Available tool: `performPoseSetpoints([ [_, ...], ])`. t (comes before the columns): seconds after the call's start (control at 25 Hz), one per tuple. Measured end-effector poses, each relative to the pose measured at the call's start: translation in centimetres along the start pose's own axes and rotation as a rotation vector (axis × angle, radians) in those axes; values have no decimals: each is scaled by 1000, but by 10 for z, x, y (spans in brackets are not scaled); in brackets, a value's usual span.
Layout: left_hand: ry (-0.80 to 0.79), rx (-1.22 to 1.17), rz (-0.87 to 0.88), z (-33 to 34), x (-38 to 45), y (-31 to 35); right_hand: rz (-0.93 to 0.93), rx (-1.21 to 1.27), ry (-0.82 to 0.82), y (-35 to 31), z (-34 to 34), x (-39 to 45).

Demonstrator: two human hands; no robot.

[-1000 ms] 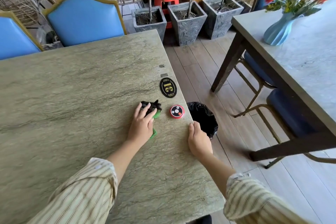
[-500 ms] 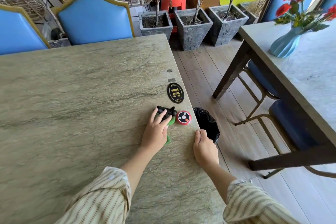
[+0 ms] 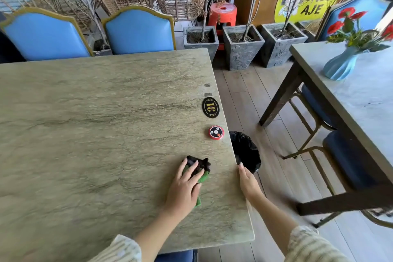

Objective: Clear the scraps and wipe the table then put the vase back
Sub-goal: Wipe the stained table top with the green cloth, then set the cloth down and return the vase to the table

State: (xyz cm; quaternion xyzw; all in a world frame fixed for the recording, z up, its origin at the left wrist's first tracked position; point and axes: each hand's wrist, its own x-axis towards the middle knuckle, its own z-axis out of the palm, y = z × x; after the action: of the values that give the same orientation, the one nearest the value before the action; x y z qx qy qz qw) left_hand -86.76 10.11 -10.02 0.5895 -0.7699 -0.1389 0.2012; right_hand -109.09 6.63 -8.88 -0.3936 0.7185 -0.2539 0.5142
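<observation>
My left hand (image 3: 184, 189) presses flat on the green cloth (image 3: 202, 178), dark scraps (image 3: 198, 164) heaped at my fingertips. My right hand (image 3: 247, 181) rests relaxed at the table (image 3: 85, 123) edge, probably steadying the black-lined bin (image 3: 244, 151) just beyond. Next: sweep the scraps rightward into it. The vase (image 3: 340, 66) waits far to my right.

Green cloth (image 3: 203, 177), blue vase (image 3: 340, 65).

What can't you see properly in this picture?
All head view:
- Green cloth: mostly hidden under the left hand.
- Black bin: its inside is too dark, and the table edge covers part.
- Dark scraps: too small to identify.
- Right hand: blurred at the table edge.
</observation>
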Motion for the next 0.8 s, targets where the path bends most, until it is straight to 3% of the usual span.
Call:
performPoseSetpoints([
  [0.24,35,-3,-211,27,-23,71,134,78,-19,62,-49,-27],
  [0.4,42,-97,-184,57,-27,144,121,61,-134,76,-107,-55],
  [0.48,88,-193,-186,76,-27,184,90,60,-139,79,-141,-60],
  [0.6,226,-435,-335,93,-11,238,50,84,-187,71,-186,-69],
  [0.8,189,-789,-536,81,42,357,-54,140,-214,40,-267,-100],
])
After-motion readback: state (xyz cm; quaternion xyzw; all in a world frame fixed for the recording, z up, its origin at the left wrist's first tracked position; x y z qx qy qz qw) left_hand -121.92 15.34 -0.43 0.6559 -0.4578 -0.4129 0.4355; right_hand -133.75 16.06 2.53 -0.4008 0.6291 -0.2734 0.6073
